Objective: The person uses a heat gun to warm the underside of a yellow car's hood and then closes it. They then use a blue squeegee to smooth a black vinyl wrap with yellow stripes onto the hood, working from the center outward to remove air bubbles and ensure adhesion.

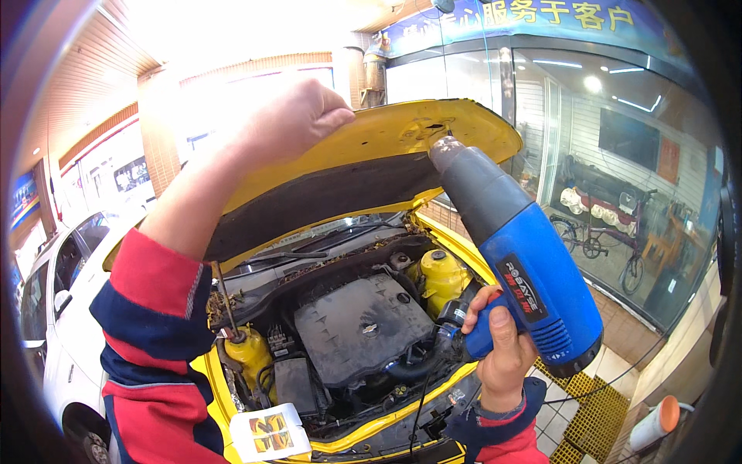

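My right hand (504, 357) is wrapped round the handle of a blue and black heat gun (533, 259). Its metal nozzle points up at the front part of a raised yellow car hood (386, 127), near an opening in the hood's underside. My left hand (297, 116) is closed at the hood's upper edge, thumb against the curled fingers; glare and the hand itself hide what is pinched there. Beneath the hood lies the engine bay, with a black plastic engine cover (363, 329) in its middle.
A thin prop rod (226, 301) stands at the left of the engine bay. A printed sheet (269, 433) lies on the car's front edge. To the left is a white car (77, 325); to the right, a glass front (618, 178), a yellow floor grating (583, 414) and a white cylinder (655, 424).
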Demonstrator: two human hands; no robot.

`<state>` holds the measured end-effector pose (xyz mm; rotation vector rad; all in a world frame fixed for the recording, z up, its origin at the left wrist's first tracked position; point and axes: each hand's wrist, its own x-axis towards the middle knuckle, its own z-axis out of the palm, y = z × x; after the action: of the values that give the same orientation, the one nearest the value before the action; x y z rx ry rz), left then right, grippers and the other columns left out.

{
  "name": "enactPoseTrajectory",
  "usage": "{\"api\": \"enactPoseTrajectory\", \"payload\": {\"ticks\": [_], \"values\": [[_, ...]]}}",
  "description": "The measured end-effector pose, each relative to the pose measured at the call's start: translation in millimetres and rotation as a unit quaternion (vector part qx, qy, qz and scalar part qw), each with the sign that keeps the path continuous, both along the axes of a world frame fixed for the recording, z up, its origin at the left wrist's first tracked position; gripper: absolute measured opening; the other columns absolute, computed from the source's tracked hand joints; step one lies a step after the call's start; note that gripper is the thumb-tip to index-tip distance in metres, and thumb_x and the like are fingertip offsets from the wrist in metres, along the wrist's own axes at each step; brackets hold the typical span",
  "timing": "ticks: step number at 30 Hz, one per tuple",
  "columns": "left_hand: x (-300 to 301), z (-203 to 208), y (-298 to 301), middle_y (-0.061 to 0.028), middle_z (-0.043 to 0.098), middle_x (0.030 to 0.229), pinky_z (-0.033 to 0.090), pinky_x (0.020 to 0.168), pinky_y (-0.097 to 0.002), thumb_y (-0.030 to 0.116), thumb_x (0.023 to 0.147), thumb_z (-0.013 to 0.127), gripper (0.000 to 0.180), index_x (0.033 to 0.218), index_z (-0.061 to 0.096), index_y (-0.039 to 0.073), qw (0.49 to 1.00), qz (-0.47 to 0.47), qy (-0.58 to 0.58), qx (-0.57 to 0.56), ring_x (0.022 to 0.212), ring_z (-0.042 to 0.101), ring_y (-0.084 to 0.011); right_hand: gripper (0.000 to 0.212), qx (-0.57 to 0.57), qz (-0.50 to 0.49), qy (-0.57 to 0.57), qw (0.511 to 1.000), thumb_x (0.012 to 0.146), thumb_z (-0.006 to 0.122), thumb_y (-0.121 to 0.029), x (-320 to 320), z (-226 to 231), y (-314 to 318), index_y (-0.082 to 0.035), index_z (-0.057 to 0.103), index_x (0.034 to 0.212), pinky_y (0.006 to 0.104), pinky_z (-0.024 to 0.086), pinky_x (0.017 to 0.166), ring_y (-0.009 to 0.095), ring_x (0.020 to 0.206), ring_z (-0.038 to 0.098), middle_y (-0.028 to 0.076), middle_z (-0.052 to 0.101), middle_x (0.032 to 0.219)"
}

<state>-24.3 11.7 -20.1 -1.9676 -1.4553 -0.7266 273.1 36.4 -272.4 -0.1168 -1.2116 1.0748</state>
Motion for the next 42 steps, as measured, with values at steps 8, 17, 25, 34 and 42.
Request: {"api": "enactPoseTrajectory", "payload": {"ticks": [8,17,25,34,42], "values": [[7.6,-33.1,-2.2,-0.0250,0.079,0.119,0.061,0.099,-0.0386,0.030,0.115,0.057,0.038,0.135,0.075,0.003,0.986,0.155,0.043,0.051,0.107,0.079,-0.0291,0.035,-0.020,-0.010,-0.010,1.000,0.106,0.071,-0.031,14.6,-16.5,2.0,0.001,0.065,0.120,0.0320,0.056,0.069,0.019,0.081,0.066,0.013,0.068,0.102],[15.1,21.8,-16.6,-0.0140,0.079,0.122,0.056,0.098,-0.0362,0.043,0.110,0.066,0.043,0.125,0.081,0.006,0.943,0.014,-0.302,-0.139,0.114,0.072,-0.0221,0.037,-0.052,0.008,-0.008,0.999,0.103,0.075,-0.032,44.7,-26.3,-20.0,0.002,0.066,0.115,0.0319,0.056,0.065,0.018,0.077,0.067,0.012,0.070,0.096],[22.9,24.5,-5.5,-0.0114,0.080,0.099,0.054,0.088,-0.0359,0.048,0.101,0.079,0.048,0.110,0.083,0.001,0.934,0.024,-0.300,-0.191,0.095,0.071,-0.0180,0.040,-0.085,0.016,-0.020,0.996,0.101,0.077,-0.033,48.8,-39.8,-16.0,0.002,0.067,0.116,0.0323,0.057,0.066,0.019,0.078,0.068,0.013,0.070,0.097],[40.8,-14.1,0.2,-0.0119,0.081,0.085,0.060,0.068,-0.0374,0.032,0.108,0.072,0.035,0.117,0.082,-0.001,0.981,0.137,0.103,0.088,0.073,0.075,-0.0185,0.040,-0.087,0.030,-0.009,0.996,0.102,0.075,-0.032,44.4,-50.1,0.6,0.002,0.066,0.119,0.0322,0.057,0.067,0.019,0.081,0.068,0.013,0.069,0.099],[30.8,-12.1,-14.8,-0.0138,0.083,0.102,0.061,0.083,-0.0372,0.034,0.113,0.065,0.040,0.123,0.079,-0.002,0.988,-0.024,-0.146,0.035,0.093,0.078,-0.0208,0.039,-0.096,0.037,-0.012,0.995,0.102,0.075,-0.033,60.7,-52.4,-13.3,0.001,0.064,0.120,0.0317,0.056,0.067,0.019,0.080,0.067,0.013,0.069,0.099]]}}
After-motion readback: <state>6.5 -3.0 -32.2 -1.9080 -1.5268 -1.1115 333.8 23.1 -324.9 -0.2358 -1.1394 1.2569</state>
